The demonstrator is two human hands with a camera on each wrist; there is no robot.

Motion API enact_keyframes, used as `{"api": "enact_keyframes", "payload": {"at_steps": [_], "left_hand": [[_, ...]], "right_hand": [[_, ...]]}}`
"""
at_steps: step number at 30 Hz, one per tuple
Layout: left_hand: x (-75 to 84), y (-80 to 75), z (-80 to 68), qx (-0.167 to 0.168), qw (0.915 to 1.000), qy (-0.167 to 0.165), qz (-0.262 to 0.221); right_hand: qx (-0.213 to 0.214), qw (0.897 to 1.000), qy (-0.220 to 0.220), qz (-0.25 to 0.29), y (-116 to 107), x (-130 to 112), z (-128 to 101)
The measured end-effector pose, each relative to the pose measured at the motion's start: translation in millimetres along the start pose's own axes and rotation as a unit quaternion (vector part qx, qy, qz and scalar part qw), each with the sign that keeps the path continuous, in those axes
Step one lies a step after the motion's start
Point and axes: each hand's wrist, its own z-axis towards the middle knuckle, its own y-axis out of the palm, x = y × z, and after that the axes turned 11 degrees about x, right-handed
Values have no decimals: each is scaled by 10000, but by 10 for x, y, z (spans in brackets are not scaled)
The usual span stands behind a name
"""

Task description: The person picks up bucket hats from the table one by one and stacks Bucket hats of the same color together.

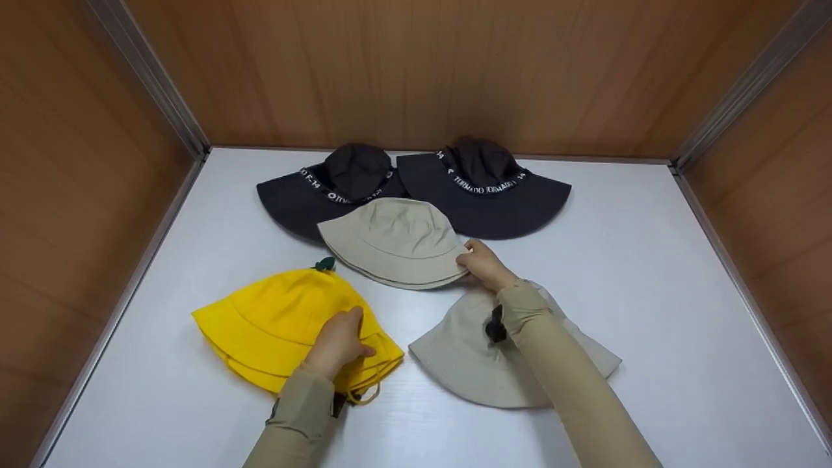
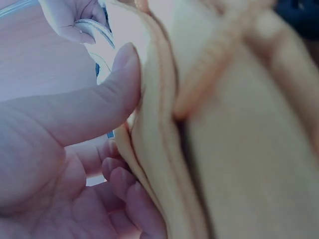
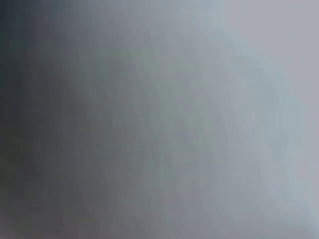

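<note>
1. Left hand (image 1: 338, 344) pinching yellow hat (image 1: 273, 325) by its brim, thumb over folded layers, pinning it flat on the worktop (image 1: 650, 273).
2. Right hand (image 1: 482, 265) gripping upper beige hat (image 1: 396, 240) by its brim edge, overlapping two dark hats (image 1: 416, 188).
3. Lying under right forearm: second beige hat (image 1: 468, 364).

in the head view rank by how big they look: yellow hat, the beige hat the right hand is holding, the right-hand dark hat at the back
1. Yellow hat, though it lies nearest the camera.
2. Right-hand dark hat, close behind; I would not rank these two firmly.
3. Beige hat gripped by the right hand, plainly the smallest.
</note>
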Motion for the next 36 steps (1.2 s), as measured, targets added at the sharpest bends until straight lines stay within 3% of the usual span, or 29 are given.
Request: {"api": "enact_keyframes", "payload": {"at_steps": [8,12,20,29,32,36], "left_hand": [[-21,5,19,132,9990,272,319],[-36,-39,33,189,9986,302,381],[-42,-261,87,573,9980,203,-167],[48,-456,188,1469,9830,866,-685],[75,-463,251,1479,9811,928,-832],[121,-437,352,1218,9825,967,-1028]], "right_hand": [[-609,9894,226,1297,-16,17,-17],[-577,9879,-33,1437,-49,2,-44],[-607,9817,-567,1715,-218,-95,-153],[-1033,9548,-643,2712,-548,-110,-422],[-1121,9487,-776,2853,-620,-134,-500],[-1566,9348,-1156,2971,-678,-189,-581]]}}
